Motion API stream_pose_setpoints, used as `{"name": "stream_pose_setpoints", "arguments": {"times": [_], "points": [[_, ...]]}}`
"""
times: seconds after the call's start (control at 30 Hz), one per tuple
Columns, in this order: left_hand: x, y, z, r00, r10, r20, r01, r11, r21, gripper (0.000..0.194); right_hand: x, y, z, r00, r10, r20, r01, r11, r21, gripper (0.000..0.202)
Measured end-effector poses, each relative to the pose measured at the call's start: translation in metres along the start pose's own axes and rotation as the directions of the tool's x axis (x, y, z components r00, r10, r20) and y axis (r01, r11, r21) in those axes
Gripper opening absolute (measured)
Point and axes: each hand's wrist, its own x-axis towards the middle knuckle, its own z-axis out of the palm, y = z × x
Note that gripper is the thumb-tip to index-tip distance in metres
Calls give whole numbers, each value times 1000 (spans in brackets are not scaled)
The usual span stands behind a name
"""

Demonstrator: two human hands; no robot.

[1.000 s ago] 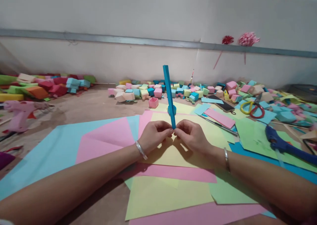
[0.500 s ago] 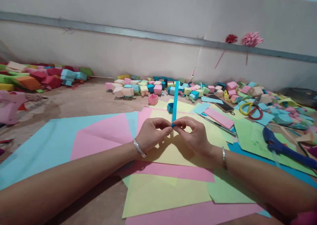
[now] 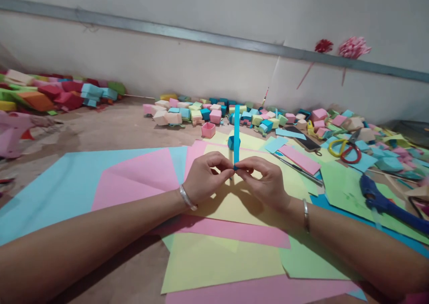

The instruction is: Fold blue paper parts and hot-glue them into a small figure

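Note:
A narrow blue paper strip (image 3: 237, 132) stands nearly upright above my fingertips. My left hand (image 3: 212, 175) pinches its lower end between thumb and forefinger. From the other side, my right hand (image 3: 263, 179) pinches the same end, the fingertips of both hands almost touching. Just behind the strip sits a small dark blue paper box (image 3: 231, 142), partly covered by it. A pink open paper box (image 3: 208, 130) rests a little farther back to the left. Under both hands lies a pale yellow paper sheet (image 3: 214, 210).
Small coloured paper boxes (image 3: 187, 112) line the wall. To the right lie scissors (image 3: 351, 150), a phone (image 3: 304, 139), a pen (image 3: 301, 170) and a blue glue gun (image 3: 392, 206). A pink glue gun (image 3: 13, 132) is at far left. Light blue sheets (image 3: 60, 183) spread leftward.
The strip has turned slightly and stands straighter, its top a little farther left. Both hands keep their pinch on its lower end. The camera view has shifted slightly.

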Motion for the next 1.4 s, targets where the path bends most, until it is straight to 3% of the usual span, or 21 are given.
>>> {"name": "stream_pose_setpoints", "arguments": {"times": [0.17,0.27,0.6,0.9,0.97,1.07,1.17,1.23,1.3,1.4], "points": [[-2,0,0,965,261,-30,-258,963,76,7,-2,-4,-2,1000,-26,0,26,1000,1,16],[-4,1,0,933,356,-46,-350,930,114,7,-2,-5,-3,999,-52,-3,53,999,7,19],[-4,0,-2,923,381,-64,-369,918,142,7,-4,-5,-4,984,-175,-23,173,982,-79,21],[-8,-3,-1,869,494,-23,-462,827,321,9,-2,-8,-5,963,-270,6,268,953,-141,17],[-8,-2,0,890,456,-1,-425,831,359,8,-1,-6,-5,947,-323,-4,317,932,-174,16],[-8,2,0,958,280,56,-281,890,360,18,2,-4,-8,914,-405,11,397,888,-233,16],[-8,9,0,987,69,146,-93,982,166,10,5,-4,-12,863,-504,30,490,823,-287,16],[-8,12,0,968,-97,232,113,992,-53,10,6,-3,-14,819,-571,55,555,765,-326,15],[-8,14,-1,929,-232,288,302,926,-228,17,5,0,-15,790,-606,92,593,718,-366,13],[-8,13,-1,894,-342,290,434,826,-361,26,3,6,-14,789,-601,127,594,691,-413,13]]}}
